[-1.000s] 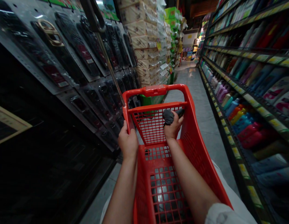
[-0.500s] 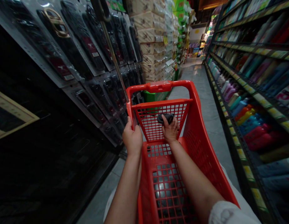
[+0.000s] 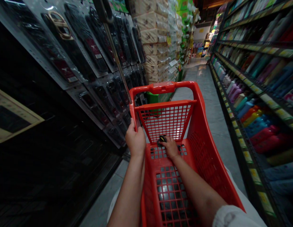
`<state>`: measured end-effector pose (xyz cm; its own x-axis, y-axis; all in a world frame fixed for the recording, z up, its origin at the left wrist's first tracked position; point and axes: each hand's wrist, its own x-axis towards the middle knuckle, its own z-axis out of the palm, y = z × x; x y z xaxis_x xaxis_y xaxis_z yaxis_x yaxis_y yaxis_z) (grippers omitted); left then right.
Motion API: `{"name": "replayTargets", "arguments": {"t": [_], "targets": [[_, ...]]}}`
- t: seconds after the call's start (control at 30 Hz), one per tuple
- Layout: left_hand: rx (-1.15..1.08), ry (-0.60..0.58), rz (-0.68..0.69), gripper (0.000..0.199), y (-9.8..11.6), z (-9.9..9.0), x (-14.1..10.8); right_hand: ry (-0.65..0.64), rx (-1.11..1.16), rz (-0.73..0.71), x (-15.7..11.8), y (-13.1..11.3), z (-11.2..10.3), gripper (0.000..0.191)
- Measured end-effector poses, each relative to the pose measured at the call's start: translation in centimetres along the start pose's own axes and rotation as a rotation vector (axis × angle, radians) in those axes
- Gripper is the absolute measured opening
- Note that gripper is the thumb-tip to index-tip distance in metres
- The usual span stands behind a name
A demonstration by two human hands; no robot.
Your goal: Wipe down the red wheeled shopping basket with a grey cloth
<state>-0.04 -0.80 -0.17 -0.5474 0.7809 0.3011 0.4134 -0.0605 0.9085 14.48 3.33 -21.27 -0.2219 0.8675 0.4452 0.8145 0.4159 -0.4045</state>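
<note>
A red plastic shopping cart with grid panels fills the space in front of me. My left hand is wrapped round its left rim, thumb on top. Inside the far end, my right hand is low by the cart's bottom grid. Its fingers are closed on a small black, rounded thing that looks like a coil, with a yellowish spot in the middle. The fingers partly cover it, so its exact kind is unclear. A metal pole rises from the cart's left rim.
On the left, a rack of packaged dark belts hangs close to the cart. Stacked beige packs stand beyond it. Shelves of colourful bottles line the right side. A grey tiled aisle runs ahead.
My right hand has moved down with the black thing, from in front of the far grid panel to the cart's bottom. The left hand keeps its grip on the rim.
</note>
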Motion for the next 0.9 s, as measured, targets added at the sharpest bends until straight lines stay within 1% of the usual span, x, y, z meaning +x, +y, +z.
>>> {"name": "replayTargets", "arguments": {"t": [0.03, 0.1, 0.2, 0.3, 0.37, 0.43, 0.53, 0.63, 0.7, 0.77, 0.83, 0.9], "targets": [[-0.005, 0.001, 0.006, 0.057, -0.1, 0.0, 0.0, 0.009, 0.008, 0.005, 0.1, -0.3, -0.2, 0.039], [-0.016, -0.003, 0.019, 0.057, -0.2, 0.1, 0.0, 0.078, 0.023, 0.009, 1.3, -1.2, -1.2, 0.047], [-0.001, -0.015, 0.022, 0.058, -0.4, 0.1, 0.1, 0.260, 0.026, 0.005, 5.1, -3.2, -3.9, 0.053], [0.044, -0.018, 0.016, 0.057, -0.3, -0.1, 0.1, 0.442, 0.000, -0.029, 9.4, -5.0, -6.9, 0.051], [0.068, -0.022, 0.012, 0.057, -0.1, -0.2, 0.0, 0.488, -0.028, -0.106, 11.3, -5.7, -8.0, 0.047], [0.076, -0.024, 0.005, 0.058, 0.2, -0.3, 0.0, 0.453, -0.054, -0.210, 12.0, -5.8, -7.9, 0.044], [0.078, -0.029, 0.007, 0.058, 0.4, -0.4, -0.1, 0.330, -0.060, -0.328, 11.1, -5.2, -5.9, 0.046], [0.090, -0.031, 0.019, 0.057, 0.4, -0.3, -0.1, 0.262, -0.015, -0.374, 9.6, -4.5, -3.5, 0.049], [0.094, -0.024, 0.012, 0.057, 0.3, -0.3, 0.0, 0.231, 0.016, -0.402, 8.9, -4.2, -2.3, 0.049], [0.085, -0.018, 0.002, 0.057, 0.2, -0.2, 0.0, 0.175, 0.031, -0.444, 8.4, -4.0, -1.6, 0.047], [0.067, -0.020, 0.003, 0.059, 0.0, -0.2, 0.1, 0.092, 0.031, -0.480, 8.1, -3.8, -1.2, 0.042], [0.057, -0.024, 0.006, 0.059, -0.1, -0.1, 0.2, 0.010, 0.027, -0.489, 7.7, -3.5, -0.9, 0.035]]}}
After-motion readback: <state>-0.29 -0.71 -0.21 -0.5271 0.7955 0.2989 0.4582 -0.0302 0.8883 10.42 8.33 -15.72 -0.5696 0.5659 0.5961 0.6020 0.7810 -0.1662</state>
